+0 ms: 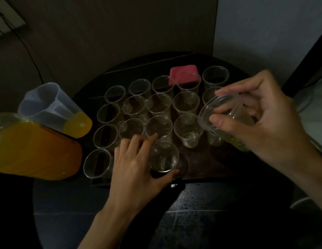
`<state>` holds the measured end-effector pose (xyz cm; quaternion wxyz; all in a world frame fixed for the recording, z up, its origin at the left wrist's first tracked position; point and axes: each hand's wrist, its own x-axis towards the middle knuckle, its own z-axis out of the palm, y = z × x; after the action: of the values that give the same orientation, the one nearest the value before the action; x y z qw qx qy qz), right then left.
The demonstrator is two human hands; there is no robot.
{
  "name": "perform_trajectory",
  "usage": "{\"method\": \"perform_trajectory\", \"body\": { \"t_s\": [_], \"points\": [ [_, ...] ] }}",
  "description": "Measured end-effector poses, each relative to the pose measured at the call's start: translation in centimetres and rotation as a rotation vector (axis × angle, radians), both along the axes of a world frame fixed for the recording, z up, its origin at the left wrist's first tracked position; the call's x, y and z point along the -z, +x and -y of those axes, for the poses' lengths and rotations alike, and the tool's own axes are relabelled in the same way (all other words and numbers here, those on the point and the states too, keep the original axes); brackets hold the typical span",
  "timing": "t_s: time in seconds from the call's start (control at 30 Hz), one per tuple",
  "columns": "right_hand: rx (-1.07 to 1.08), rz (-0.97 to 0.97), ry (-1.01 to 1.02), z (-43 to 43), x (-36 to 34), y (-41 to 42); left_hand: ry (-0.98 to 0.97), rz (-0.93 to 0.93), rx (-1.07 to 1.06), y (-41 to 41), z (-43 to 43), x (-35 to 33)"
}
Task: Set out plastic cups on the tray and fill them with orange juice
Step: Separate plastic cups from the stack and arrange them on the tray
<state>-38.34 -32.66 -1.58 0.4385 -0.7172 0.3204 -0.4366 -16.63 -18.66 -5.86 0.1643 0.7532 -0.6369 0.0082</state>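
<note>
The tray [201, 164] mid-frame carries rows of empty cups [158, 105], and the full juice jug [31, 150] stands at left, ready for pouring. At right my right hand [268, 119] grips the tilted stack [226, 119] as supply; lower centre, my left hand [135, 169] clasps one cup [163, 159] to seat it in front.

A dark round table [201, 196] fills the middle of the view, its near surface speckled with a wet-looking sheen. On its far side lies a pink rectangular block [183, 71]. Behind the table stands a dim brownish wall [120, 24], and to the right a paler wall [264, 33]. At the upper left a thin black cable [29, 51] runs down from a white plate [5, 15]. A dark slanting post [307, 58] crosses the right edge.
</note>
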Motion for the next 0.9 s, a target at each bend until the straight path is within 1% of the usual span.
{"method": "perform_trajectory", "body": {
  "t_s": [0.27,0.47,0.73,0.9],
  "points": [
    [0.008,-0.017,-0.002,-0.04,-0.05,0.08,-0.013,-0.004,0.003,0.14,0.06,-0.11],
    [0.011,0.002,0.031,-0.19,-0.08,0.24,-0.033,-0.019,0.0,0.24,0.11,-0.11],
    [0.015,-0.006,0.044,-0.3,-0.29,0.35,-0.029,-0.065,0.002,0.18,0.17,-0.3],
    [0.004,-0.001,0.06,-0.49,-0.51,0.45,-0.069,-0.082,0.017,0.09,0.14,-0.47]
  ]
}}
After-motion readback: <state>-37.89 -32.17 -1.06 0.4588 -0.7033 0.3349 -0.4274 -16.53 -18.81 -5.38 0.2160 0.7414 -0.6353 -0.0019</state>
